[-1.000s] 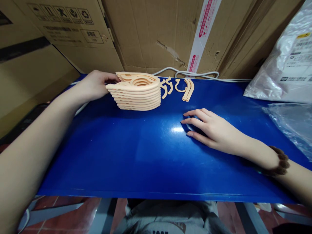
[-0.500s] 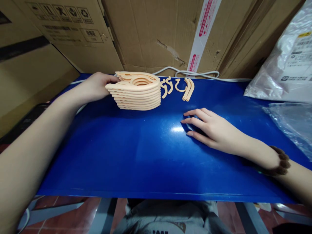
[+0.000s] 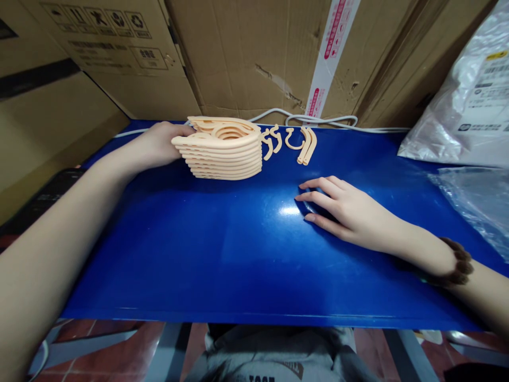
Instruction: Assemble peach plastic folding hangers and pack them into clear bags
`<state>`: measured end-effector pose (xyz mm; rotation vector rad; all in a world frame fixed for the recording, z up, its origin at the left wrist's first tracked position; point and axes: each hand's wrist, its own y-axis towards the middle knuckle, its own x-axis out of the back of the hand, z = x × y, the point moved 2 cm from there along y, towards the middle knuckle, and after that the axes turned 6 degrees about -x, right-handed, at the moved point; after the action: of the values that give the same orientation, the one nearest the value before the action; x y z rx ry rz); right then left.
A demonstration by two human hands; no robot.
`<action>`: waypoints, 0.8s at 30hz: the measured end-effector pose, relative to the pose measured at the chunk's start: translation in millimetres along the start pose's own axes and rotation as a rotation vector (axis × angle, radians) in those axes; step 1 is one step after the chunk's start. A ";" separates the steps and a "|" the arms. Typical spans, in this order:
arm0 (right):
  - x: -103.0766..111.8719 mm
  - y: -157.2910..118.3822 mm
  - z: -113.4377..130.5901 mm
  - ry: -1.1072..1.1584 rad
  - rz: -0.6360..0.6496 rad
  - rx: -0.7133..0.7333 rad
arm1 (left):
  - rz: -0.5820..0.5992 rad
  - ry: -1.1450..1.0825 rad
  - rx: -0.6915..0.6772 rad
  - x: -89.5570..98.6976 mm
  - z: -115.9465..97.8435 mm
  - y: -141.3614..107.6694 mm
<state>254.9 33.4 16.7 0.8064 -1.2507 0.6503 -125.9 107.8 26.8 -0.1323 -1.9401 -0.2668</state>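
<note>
A tall stack of cream plastic folding hangers stands toward the back of the blue table. My left hand is at the stack's left end. One finger stretches along its back corner; the other fingertips are hidden, so I cannot tell whether they grip it. Just right of the stack lie small curved cream pieces, a loose hook and a pair of curved arm pieces. My right hand rests on the tabletop with its fingers apart, holding nothing. A brown fuzzy band circles that wrist.
Cardboard boxes form a wall behind the blue table. A white cable runs along the back edge. On the right are a white plastic parcel bag and a clear plastic bag.
My left hand and forearm have shifted very slightly at the stack's end. My right hand and the loose pieces stay where they were.
</note>
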 end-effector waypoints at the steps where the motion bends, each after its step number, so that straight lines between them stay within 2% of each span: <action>1: 0.1 -0.2 0.2 0.000 -0.001 -0.001 | 0.004 0.000 0.004 -0.5 0.3 0.1; 18: 0.2 -0.2 0.0 0.005 -0.003 -0.003 | 0.023 0.033 -0.055 -6.2 5.0 1.4; 24: 1.3 0.2 0.9 0.007 0.003 -0.008 | 0.048 0.003 -0.103 7.7 11.0 -0.4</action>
<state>254.5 32.7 18.1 0.7950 -1.2474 0.6501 -138.8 110.0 30.0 -0.2459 -1.9181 -0.3347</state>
